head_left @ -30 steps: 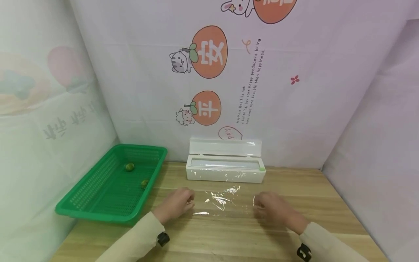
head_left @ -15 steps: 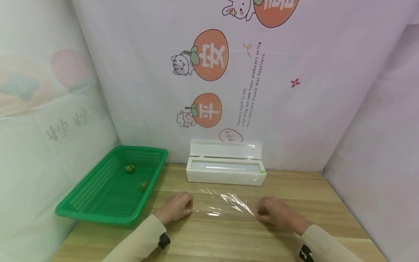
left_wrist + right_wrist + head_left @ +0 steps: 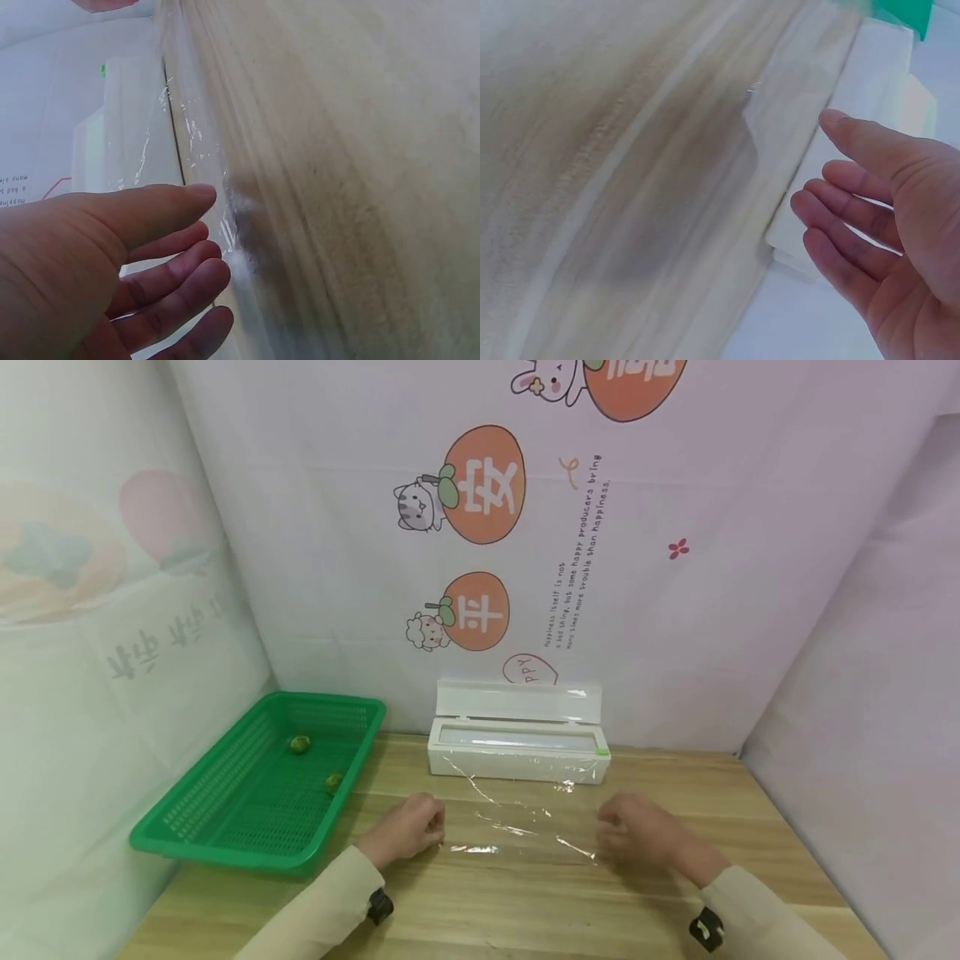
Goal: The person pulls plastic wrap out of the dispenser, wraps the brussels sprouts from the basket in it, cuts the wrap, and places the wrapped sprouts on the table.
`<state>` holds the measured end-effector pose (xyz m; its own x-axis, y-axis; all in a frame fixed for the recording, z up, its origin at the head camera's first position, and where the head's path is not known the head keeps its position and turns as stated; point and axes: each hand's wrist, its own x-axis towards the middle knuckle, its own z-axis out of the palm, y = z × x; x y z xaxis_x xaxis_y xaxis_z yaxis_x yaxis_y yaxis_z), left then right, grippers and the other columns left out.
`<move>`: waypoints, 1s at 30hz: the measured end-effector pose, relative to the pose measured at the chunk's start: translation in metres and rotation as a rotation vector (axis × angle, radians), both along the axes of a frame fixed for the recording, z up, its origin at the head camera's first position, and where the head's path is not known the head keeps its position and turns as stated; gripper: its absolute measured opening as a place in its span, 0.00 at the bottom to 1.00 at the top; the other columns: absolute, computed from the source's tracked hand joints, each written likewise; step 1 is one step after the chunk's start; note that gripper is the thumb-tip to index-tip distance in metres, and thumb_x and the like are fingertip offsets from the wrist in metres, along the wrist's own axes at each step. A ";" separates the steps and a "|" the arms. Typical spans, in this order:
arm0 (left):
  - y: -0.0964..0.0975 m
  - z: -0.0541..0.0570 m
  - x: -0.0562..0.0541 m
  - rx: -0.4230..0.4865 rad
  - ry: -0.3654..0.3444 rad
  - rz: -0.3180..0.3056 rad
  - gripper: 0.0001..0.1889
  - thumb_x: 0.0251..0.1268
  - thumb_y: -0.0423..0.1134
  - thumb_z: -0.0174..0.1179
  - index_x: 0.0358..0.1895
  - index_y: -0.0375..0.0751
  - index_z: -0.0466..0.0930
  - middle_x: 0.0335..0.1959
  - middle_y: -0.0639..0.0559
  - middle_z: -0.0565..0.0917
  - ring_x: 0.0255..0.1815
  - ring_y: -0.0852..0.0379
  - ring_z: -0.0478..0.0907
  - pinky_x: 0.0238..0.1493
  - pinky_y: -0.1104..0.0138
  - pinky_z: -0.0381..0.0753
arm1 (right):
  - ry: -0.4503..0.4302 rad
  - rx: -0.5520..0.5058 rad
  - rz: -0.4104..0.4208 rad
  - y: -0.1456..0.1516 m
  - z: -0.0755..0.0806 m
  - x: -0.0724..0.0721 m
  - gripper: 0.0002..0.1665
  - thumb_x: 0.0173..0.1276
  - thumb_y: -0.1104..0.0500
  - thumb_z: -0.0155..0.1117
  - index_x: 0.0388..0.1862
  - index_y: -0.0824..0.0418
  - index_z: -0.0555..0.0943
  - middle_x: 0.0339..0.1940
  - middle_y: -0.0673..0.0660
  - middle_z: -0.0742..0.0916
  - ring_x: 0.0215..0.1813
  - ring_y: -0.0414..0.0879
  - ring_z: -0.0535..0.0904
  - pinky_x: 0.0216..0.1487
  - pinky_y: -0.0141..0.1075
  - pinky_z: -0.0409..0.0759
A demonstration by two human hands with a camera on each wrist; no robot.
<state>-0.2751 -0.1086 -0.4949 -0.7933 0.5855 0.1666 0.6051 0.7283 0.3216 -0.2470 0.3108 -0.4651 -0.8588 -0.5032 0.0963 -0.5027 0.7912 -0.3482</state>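
Note:
A sheet of clear cling film [image 3: 517,814] stretches over the wooden table in front of a white cling film dispenser [image 3: 517,766], whose lid [image 3: 517,702] stands raised. My left hand [image 3: 405,828] is at the film's left edge. In the left wrist view, the thumb and loosely bent fingers of that hand [image 3: 150,255] stand apart, with the wrinkled film right at the fingertips. My right hand [image 3: 648,831] is just beyond the film's right edge. The right wrist view shows this hand [image 3: 877,202] with spread, relaxed fingers, away from the film's edge [image 3: 751,131].
A green plastic basket [image 3: 225,860] stands at the left, with two small green round vegetables [image 3: 299,744] inside. A printed white cloth [image 3: 637,635] hangs behind the table, and pale cloth walls [image 3: 862,652] rise at both sides.
My right hand has moved slightly right, away from the film's edge, and its fingers have loosened. My left hand stays in nearly the same place. The film's bright creases have shifted.

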 end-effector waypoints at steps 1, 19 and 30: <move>0.000 -0.001 0.000 0.000 -0.010 -0.002 0.08 0.61 0.34 0.75 0.32 0.40 0.83 0.31 0.52 0.83 0.33 0.61 0.76 0.36 0.68 0.82 | 0.008 -0.001 0.000 -0.001 0.001 0.000 0.14 0.66 0.59 0.76 0.45 0.66 0.87 0.42 0.59 0.91 0.42 0.48 0.86 0.45 0.44 0.90; -0.001 -0.002 0.004 0.005 0.009 0.008 0.08 0.61 0.37 0.75 0.35 0.40 0.85 0.32 0.52 0.83 0.34 0.60 0.77 0.38 0.68 0.84 | -0.018 0.042 0.128 -0.007 -0.018 0.001 0.07 0.64 0.60 0.77 0.33 0.53 0.84 0.30 0.45 0.85 0.32 0.32 0.76 0.34 0.30 0.81; -0.001 -0.007 -0.001 -0.035 -0.018 0.005 0.10 0.62 0.39 0.77 0.32 0.41 0.83 0.29 0.55 0.81 0.29 0.65 0.69 0.31 0.72 0.75 | 0.073 0.065 0.213 -0.007 -0.016 -0.005 0.07 0.63 0.60 0.78 0.37 0.56 0.86 0.36 0.49 0.88 0.38 0.38 0.82 0.41 0.36 0.87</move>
<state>-0.2757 -0.1097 -0.5021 -0.7989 0.5868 0.1321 0.5959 0.7424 0.3063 -0.2517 0.3037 -0.4811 -0.7246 -0.6793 0.1161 -0.6826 0.6843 -0.2566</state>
